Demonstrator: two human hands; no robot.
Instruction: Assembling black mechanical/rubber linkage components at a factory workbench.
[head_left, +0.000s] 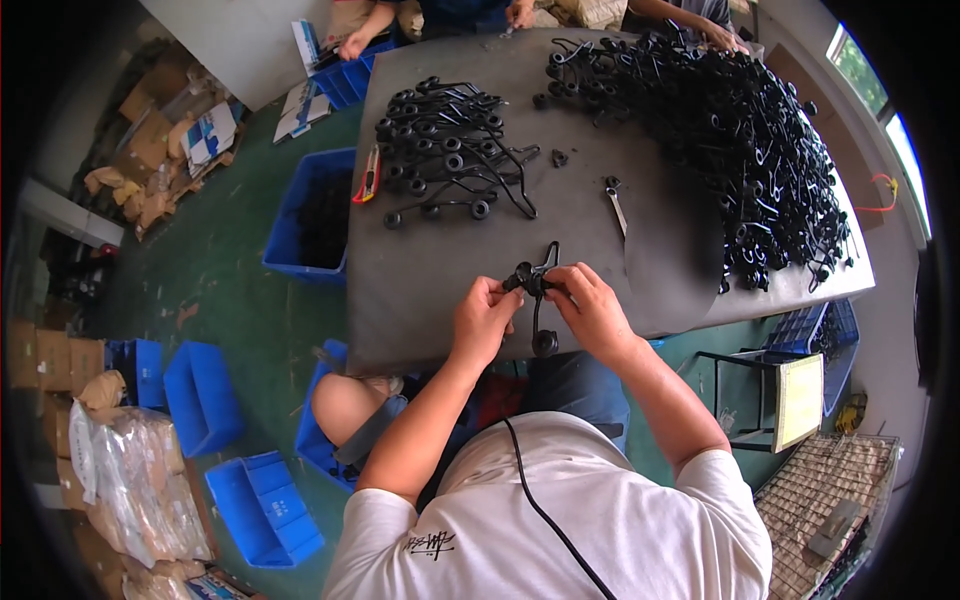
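Just over the near edge of the table, both my hands hold a bent black metal rod with round black bushings (545, 343). My left hand (482, 318) pinches the dark round piece at its left side. From the right, my right hand (592, 310) grips the same part with thumb and fingertips. One bent loop of the rod points away from me; a bushing hangs at the lower end. The exact contact under my fingertips is hidden. Farther left lies a group of similar rods with bushings (450, 160). A slim metal wrench-like tool (617, 208) rests ahead of my right hand.
A large heap of black rods (760, 150) covers the table's right side. A red utility knife (368, 176) lies at the table's left edge. Blue bins (270, 510) stand on the floor at left. Two people's hands (355, 45) show at the far side.
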